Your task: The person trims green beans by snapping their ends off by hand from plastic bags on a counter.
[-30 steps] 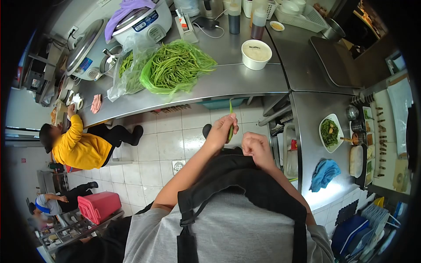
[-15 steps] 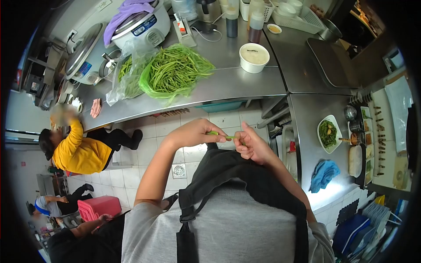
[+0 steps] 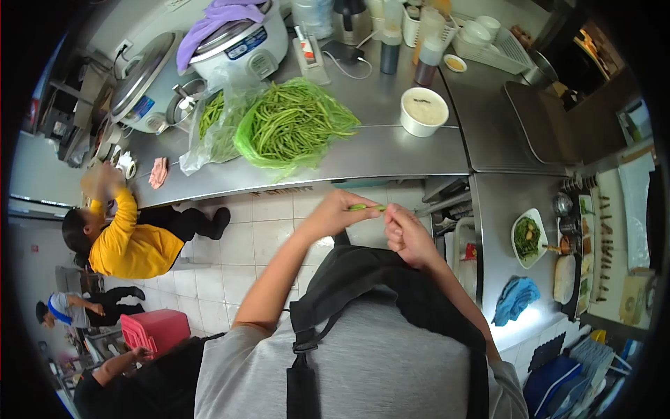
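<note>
And here the danger is sitting in the drop: the green bean (image 3: 357,207) is hanging in mid-air, out beyond the front edge of the counter (image 3: 377,153), with only floor tiles (image 3: 234,279) and the black apron (image 3: 366,269) lying below. If the fingers are pinching too lightly, or one side is tugging while the other is slackening, that slim pod could be slipping away and landing down there. Pulling hard at the very tip could be snapping it unevenly, and a small bit could be flying off (easy to lose against those pale tiles)

Now to the fingers! The left hand (image 3: 333,215) is closing thumb and fingertips on the pod, leaving hardly any gap, its green body showing between them. The right hand (image 3: 406,236) is curling its fingers in, thumb and forefinger nipping at the other end; how firmly they are pressing, I cannot tell. The two hands are almost meeting, with just a short stretch of pod bridging them

Behind, the big heap of green beans (image 3: 296,119) is spilling up out of its green bag (image 3: 269,159), set back from the front edge, with a clear bag (image 3: 209,150) leaning right beside it. Off to the right of the heap, a white tub (image 3: 423,115) is standing well apart
</note>
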The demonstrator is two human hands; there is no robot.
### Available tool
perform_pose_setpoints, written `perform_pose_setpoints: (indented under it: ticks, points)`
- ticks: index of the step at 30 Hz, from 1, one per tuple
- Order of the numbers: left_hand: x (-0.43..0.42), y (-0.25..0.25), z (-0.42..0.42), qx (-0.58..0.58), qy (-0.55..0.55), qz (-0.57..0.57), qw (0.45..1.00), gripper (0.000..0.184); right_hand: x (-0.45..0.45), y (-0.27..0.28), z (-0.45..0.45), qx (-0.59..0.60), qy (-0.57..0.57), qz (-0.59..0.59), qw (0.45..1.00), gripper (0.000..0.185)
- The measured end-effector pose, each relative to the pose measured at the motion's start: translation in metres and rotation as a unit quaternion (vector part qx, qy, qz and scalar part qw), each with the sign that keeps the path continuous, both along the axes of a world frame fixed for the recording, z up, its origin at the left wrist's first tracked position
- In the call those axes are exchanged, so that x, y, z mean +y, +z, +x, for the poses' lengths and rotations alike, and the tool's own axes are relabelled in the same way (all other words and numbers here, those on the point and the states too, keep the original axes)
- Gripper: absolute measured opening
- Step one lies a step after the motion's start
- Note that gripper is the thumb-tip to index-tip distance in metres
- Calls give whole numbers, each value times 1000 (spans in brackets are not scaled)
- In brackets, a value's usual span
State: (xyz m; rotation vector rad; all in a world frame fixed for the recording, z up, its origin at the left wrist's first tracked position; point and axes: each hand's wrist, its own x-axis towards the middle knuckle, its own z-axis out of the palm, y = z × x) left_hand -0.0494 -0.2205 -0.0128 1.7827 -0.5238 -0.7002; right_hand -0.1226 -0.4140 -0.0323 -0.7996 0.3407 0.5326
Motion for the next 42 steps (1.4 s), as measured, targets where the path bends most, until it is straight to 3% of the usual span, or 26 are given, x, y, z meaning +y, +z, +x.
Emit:
perform_pose_setpoints:
  ticks: [4, 16, 19, 24, 26, 28, 30, 33, 34, 36, 39, 40, 42]
  points:
    - [-32, -39, -17, 58, 190, -89, 976, 24, 7, -18, 20, 38, -75, 54, 995, 24]
    - [2, -17, 13, 310, 348, -183, 866, 36, 51, -31, 73, 114, 65, 245, 960, 24]
    - [17, -9, 37, 261, 390, -230, 853, 38, 65, -38, 91, 150, 84, 281, 944, 21]
    - [89, 20, 95, 5, 507, -216, 835, 29, 84, -48, 138, 172, 44, 256, 950, 11]
    - [129, 29, 118, -73, 563, -180, 803, 27, 100, -47, 169, 192, 8, 247, 950, 5]
    - [171, 36, 142, -117, 589, -153, 785, 28, 123, -46, 212, 151, -3, 212, 966, 6]
    - [209, 37, 169, -163, 605, -126, 769, 30, 142, -46, 255, 55, -4, 167, 984, 25]
    - [263, 19, 219, -237, 594, -60, 766, 35, 167, 13, 289, -154, 100, -115, 976, 43]
    - [278, 0, 231, -235, 574, -1, 785, 37, 165, 7, 291, -229, 114, -254, 933, 47]
    - [299, -24, 253, -235, 524, 114, 810, 42, 154, -7, 302, -363, 129, -505, 772, 57]
    - [271, -17, 235, -381, 469, 469, 644, 49, 106, 3, 269, -450, -53, -532, 715, 45]
    - [259, -7, 225, -395, 478, 407, 671, 51, 83, 14, 254, -468, -131, -536, 691, 42]
    - [221, 19, 204, -456, 454, 303, 703, 40, 31, 11, 226, -263, -334, -567, 705, 41]
